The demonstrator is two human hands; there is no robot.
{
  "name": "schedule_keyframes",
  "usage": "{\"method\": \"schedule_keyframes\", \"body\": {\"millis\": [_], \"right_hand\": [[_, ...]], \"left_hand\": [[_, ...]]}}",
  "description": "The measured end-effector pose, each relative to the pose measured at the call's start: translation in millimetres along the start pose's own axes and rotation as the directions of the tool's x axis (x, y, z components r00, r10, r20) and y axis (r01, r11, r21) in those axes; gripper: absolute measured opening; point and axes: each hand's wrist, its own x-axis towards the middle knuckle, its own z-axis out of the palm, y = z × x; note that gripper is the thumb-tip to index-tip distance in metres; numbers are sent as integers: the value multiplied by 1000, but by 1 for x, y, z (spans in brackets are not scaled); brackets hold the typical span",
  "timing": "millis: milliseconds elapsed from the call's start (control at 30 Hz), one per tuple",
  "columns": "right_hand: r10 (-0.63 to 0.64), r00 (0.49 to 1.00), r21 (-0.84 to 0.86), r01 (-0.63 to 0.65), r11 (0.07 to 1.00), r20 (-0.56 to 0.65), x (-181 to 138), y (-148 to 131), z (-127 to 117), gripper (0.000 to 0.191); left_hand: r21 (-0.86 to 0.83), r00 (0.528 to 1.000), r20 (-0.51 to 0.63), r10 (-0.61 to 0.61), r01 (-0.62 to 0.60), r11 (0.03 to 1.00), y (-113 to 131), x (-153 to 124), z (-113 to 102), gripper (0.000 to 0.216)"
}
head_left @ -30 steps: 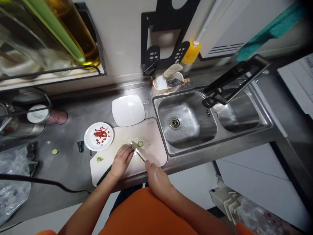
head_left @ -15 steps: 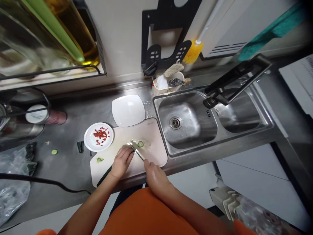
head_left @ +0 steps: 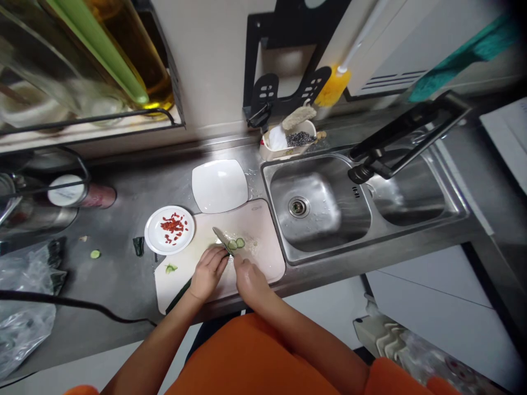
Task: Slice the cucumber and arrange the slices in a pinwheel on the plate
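Observation:
My left hand (head_left: 208,270) is closed over a long dark green cucumber (head_left: 179,297), which lies slantwise on the pale cutting board (head_left: 263,230). Most of the cucumber is covered by that hand and forearm. In my right hand (head_left: 250,281) is a kitchen knife (head_left: 221,237), its blade slanting up and to the left just past the left fingertips, at the cucumber's cut end. Two round cucumber slices (head_left: 236,243) lie flat just right of the blade. Some pale green cucumber scraps (head_left: 171,268) rest near the board's left edge.
A white plate of small red berries (head_left: 150,229) overlaps the board's left corner. Behind the board stands a square white plate (head_left: 220,186). To the right is a steel double sink (head_left: 321,203) with a black faucet (head_left: 403,140). A plastic bag (head_left: 24,307) lies far left.
A second cucumber slice now lies beside the first. My right hand has shifted left and the knife blade shows more fully. The whole scene has moved slightly right in view.

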Motion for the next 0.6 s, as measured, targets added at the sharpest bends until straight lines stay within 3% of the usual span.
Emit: {"method": "schedule_keyframes", "body": {"millis": [233, 367, 600], "right_hand": [[-12, 1000, -1, 12, 1000, -16, -8, 13, 3, 45], [52, 998, -28, -53, 998, -29, -19, 24, 3, 48], [44, 999, -101, -42, 994, 18, -41, 14, -8, 43]], "left_hand": [[-10, 1000, 8, 0, 0, 1000, -1, 0, 1, 22], [-17, 1000, -2, 11, -11, 1000, 0, 0, 0, 25], [-5, 1000, -20, 24, -24, 1000, 2, -1, -1, 22]]}}
